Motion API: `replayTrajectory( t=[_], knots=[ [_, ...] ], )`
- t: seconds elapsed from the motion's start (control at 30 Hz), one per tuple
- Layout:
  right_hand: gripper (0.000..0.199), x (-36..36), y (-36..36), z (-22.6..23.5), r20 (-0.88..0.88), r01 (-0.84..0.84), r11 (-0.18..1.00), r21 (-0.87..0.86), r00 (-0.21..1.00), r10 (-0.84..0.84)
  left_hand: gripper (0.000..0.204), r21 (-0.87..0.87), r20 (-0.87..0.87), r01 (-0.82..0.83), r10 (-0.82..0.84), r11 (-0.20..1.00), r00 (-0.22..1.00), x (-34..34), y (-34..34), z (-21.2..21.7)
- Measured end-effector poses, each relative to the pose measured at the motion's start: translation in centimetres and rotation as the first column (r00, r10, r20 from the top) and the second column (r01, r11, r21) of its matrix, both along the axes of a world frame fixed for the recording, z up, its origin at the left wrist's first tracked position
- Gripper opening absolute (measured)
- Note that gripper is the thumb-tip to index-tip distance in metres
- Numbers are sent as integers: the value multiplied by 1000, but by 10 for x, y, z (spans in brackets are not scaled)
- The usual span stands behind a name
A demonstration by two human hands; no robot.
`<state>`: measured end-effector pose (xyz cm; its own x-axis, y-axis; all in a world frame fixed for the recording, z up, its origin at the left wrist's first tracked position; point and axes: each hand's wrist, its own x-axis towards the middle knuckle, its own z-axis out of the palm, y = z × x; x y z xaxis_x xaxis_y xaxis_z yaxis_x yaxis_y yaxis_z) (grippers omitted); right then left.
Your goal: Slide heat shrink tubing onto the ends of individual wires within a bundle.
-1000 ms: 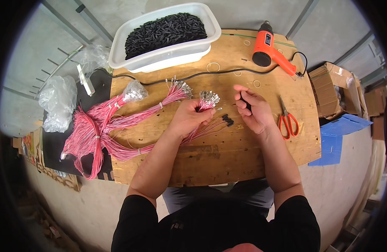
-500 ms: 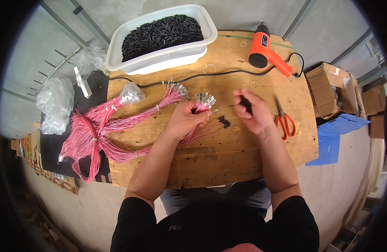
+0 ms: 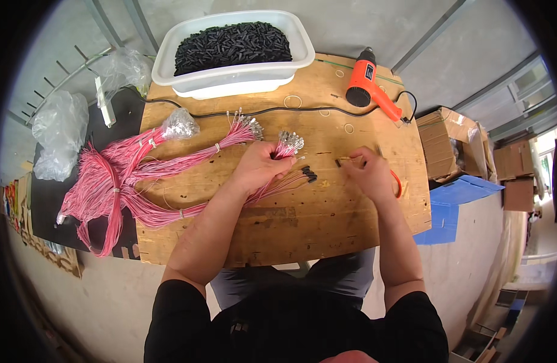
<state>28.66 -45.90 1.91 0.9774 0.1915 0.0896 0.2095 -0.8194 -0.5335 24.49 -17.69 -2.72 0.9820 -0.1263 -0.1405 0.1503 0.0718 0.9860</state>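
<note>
The rectangular white tub [image 3: 236, 80] of smooth, translucent plastic holds matt black tubes [image 3: 233, 49]. Below the tub, thin pink plastic-looking wires [image 3: 100, 181] end in shiny silvery metal tips [image 3: 290, 143]; right of the tub, a smooth orange plastic heat gun [image 3: 369, 87] lies on the scuffed wooden tabletop [image 3: 339, 224].
</note>
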Motion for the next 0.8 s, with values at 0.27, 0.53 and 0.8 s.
replayTrajectory(
  t=[0.27,0.53,0.8],
  knots=[
    [17,2,17,-33,130,-95,988,-120,985,110,17,-19,13,11,-11,1000,1000,-2,-1,9],
    [4,19,16,4,-433,265,387,883,779,454,16,-45,-22,15,-16,999,1000,-3,2,7],
    [8,28,48,-16,-295,228,187,956,714,635,16,-116,-46,20,-25,993,999,-3,3,12]
  ],
)
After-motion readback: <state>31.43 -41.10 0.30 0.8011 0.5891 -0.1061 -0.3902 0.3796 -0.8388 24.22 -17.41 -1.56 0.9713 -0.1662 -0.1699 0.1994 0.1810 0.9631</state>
